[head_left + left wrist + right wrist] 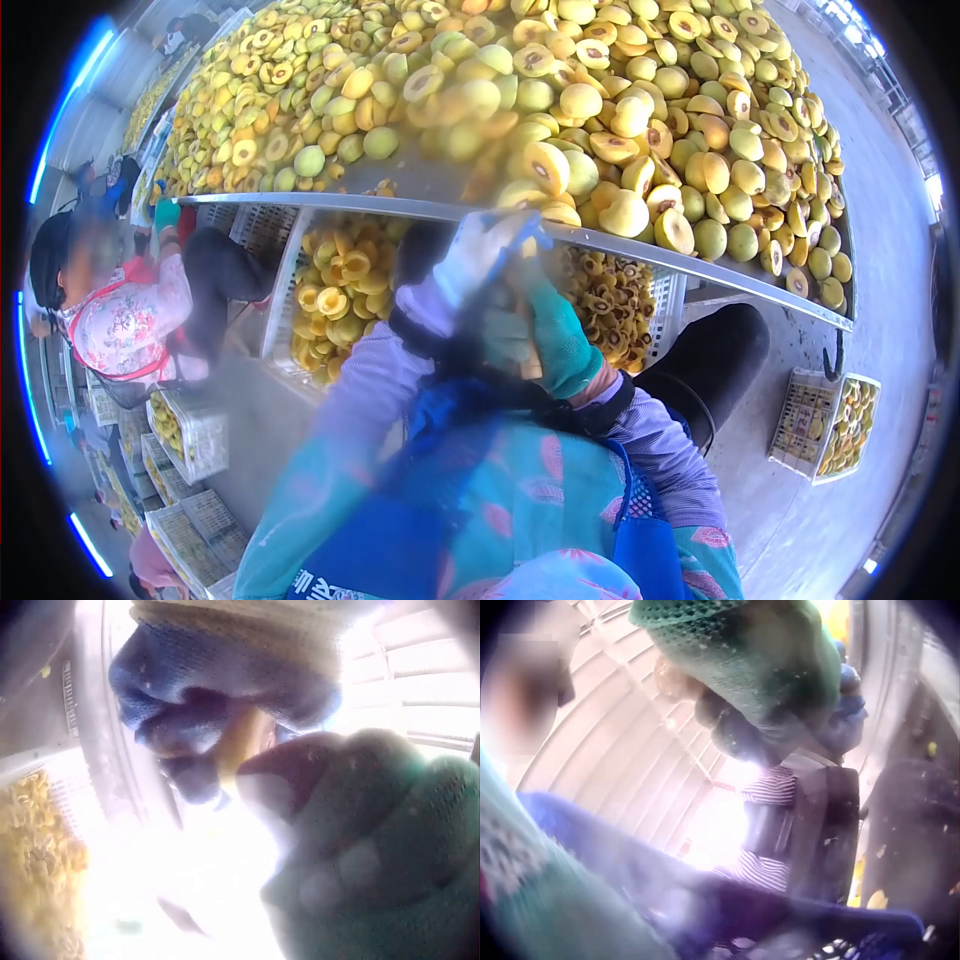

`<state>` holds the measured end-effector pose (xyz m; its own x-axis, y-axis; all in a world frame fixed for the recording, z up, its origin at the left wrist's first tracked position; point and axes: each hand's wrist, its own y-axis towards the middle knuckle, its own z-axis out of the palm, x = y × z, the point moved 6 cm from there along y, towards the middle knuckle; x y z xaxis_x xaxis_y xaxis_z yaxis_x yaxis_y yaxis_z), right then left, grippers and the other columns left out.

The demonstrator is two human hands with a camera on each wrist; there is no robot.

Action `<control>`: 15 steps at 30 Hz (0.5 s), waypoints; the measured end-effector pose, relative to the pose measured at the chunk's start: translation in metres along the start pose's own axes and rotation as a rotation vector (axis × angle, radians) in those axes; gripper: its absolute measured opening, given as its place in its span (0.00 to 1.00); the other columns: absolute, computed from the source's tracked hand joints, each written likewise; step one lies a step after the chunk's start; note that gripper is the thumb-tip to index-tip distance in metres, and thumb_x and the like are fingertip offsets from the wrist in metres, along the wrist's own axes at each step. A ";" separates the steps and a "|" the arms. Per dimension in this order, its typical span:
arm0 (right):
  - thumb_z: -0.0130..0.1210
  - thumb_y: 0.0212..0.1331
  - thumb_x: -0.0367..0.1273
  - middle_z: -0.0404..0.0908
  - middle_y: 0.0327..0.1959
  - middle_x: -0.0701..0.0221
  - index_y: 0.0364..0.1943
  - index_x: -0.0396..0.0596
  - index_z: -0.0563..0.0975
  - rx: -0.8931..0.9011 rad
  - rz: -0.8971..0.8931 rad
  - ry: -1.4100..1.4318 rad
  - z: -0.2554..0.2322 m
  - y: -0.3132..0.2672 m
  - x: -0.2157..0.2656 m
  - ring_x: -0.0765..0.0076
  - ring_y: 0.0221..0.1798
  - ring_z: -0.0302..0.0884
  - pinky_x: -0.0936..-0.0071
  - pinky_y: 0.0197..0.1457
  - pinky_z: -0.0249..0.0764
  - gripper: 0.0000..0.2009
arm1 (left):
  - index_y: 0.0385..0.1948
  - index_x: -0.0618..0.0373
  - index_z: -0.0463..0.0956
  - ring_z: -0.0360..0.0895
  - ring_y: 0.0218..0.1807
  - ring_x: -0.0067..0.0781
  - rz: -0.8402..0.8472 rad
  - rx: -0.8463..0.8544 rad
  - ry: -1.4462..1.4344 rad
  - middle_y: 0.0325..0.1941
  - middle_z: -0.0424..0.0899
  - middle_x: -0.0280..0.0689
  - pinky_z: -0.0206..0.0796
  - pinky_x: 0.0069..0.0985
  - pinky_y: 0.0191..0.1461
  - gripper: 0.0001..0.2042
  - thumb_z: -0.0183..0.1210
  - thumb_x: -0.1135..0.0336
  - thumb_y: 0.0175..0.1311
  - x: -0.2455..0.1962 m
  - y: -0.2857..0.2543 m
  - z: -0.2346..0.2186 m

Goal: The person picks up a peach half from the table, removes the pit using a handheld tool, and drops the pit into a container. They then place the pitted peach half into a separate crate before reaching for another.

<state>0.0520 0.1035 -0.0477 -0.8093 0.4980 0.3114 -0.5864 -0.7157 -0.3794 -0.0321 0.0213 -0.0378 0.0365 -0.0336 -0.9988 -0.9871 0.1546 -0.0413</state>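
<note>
My left hand (485, 250), in a pale blue-white glove, curls its fingers round a yellow fruit piece (241, 746) just below the table edge. My right hand (562, 340), in a green knit glove, grips a tan wooden-looking handle (529, 362); the handle's rounded end (673, 679) sticks out of the fist. The tool's working end is hidden between the hands. In the left wrist view the right thumb comes right up to the fruit piece. Halved yellow-green fruit (625, 212), many with brown stones showing, lies heaped just beyond both hands.
The metal table edge (690, 262) runs across in front of me. Under it stand a crate of hollowed yellow halves (345, 275) and one of brown-centred pieces (610, 310). Another fruit crate (805, 420) is on the floor at right. A person (130, 310) sits at left beside stacked crates (195, 430).
</note>
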 end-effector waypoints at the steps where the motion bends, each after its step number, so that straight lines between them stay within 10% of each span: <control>1: 0.42 0.64 0.56 0.60 0.13 0.81 0.29 0.59 0.67 -0.115 -0.058 -0.172 -0.008 -0.002 0.000 0.78 0.12 0.57 0.77 0.14 0.58 0.19 | 0.32 0.66 0.80 0.76 0.32 0.22 -0.174 0.019 -0.202 0.28 0.82 0.37 0.69 0.22 0.37 0.16 0.58 0.58 0.62 0.008 0.000 0.003; 3: 0.40 0.64 0.58 0.57 0.13 0.82 0.27 0.59 0.66 -0.146 -0.063 -0.227 -0.003 -0.004 -0.001 0.80 0.11 0.55 0.79 0.14 0.54 0.21 | 0.30 0.64 0.80 0.75 0.27 0.23 0.130 0.082 0.077 0.26 0.81 0.37 0.67 0.21 0.34 0.16 0.56 0.56 0.63 -0.005 0.002 0.009; 9: 0.34 0.66 0.57 0.56 0.12 0.84 0.29 0.57 0.69 0.281 0.122 0.218 0.030 -0.010 -0.001 0.83 0.10 0.51 0.80 0.15 0.50 0.23 | 0.32 0.68 0.77 0.75 0.26 0.26 -0.067 -0.029 -0.468 0.26 0.80 0.40 0.68 0.22 0.32 0.21 0.54 0.52 0.64 -0.019 -0.011 0.018; 15: 0.32 0.67 0.57 0.59 0.13 0.84 0.28 0.56 0.69 0.406 0.174 0.164 0.028 -0.019 -0.001 0.82 0.10 0.52 0.81 0.15 0.52 0.24 | 0.34 0.58 0.79 0.79 0.30 0.26 0.453 -0.531 0.674 0.29 0.82 0.36 0.70 0.22 0.34 0.11 0.57 0.61 0.59 -0.081 -0.074 -0.056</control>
<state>0.0647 0.1026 -0.0165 -0.9083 0.4011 0.1192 -0.4073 -0.9127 -0.0325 0.0291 -0.0426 0.0479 -0.2984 -0.6650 -0.6847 -0.8333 -0.1682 0.5265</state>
